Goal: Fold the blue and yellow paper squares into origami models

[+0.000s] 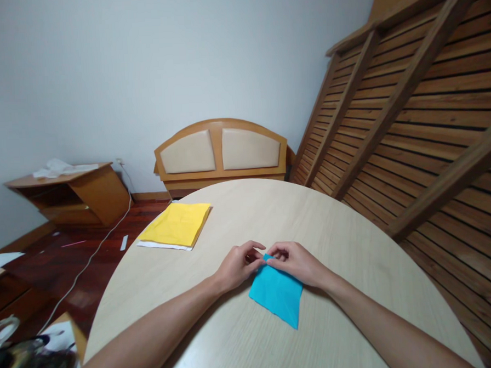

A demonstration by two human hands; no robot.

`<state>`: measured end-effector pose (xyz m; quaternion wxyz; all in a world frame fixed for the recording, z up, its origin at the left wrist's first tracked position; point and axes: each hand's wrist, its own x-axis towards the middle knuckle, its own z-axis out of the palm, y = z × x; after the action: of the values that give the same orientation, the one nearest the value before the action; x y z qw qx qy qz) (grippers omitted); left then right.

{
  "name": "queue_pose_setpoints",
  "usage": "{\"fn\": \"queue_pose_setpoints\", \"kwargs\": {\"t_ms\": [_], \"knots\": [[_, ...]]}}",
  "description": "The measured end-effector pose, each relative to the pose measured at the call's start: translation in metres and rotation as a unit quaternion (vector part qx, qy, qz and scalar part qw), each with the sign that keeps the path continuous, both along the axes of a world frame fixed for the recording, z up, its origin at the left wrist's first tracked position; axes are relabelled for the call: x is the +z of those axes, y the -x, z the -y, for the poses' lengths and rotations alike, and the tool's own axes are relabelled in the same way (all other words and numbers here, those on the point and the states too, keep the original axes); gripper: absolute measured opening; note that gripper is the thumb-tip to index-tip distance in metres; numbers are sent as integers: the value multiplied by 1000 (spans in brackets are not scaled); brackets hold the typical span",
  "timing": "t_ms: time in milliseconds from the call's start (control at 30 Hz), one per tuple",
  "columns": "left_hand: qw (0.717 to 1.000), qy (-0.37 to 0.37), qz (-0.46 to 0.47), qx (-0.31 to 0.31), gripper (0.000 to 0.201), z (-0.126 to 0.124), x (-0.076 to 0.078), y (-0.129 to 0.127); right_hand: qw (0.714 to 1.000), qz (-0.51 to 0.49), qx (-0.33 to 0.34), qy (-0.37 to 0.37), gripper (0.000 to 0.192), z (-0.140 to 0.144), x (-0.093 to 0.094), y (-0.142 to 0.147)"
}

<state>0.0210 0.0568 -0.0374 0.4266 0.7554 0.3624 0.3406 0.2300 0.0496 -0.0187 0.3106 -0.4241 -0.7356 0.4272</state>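
Blue paper sheet lies flat on the counter right in front, and it looks thin, light and floppy, so it'd crease easily; the far corner seems the spot to grab. Left hand and right hand both pinch that corner, fingers closed on it. Further back sits a yellow paper stack.

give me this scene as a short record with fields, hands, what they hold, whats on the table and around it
left hand: pinching the far corner of the blue paper
right hand: pinching the same corner, fingertips meeting the left hand's
blue paper: flat on the round table, near edge pointing at the person
yellow paper: far left of the table, over a white sheet, untouched
behind table: wooden headboard against the wall
right: slatted bed frame leaning
left: low wooden shelf, cable on floor
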Motion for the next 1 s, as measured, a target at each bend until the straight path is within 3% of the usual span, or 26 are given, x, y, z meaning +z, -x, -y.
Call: {"fn": "queue_pose_setpoints", "kwargs": {"t_ms": [167, 567, 667, 1000], "knots": [[1000, -10, 3, 10, 25, 0, 1, -1, 999, 29, -29, -15, 20, -2, -1, -1], [974, -161, -162, 8, 24, 4, 8, 3, 996, 14, -85, -28, 18, -13, -10, -8], [970, -148, -187, 37, 26, 5, 9, 3, 996, -6, -91, -14, 20, -13, -9, -8], [990, -104, -94, 2, 23, 6, 11, 1, 996, -49, -67, -15, 26, -9, -2, -5]]}}
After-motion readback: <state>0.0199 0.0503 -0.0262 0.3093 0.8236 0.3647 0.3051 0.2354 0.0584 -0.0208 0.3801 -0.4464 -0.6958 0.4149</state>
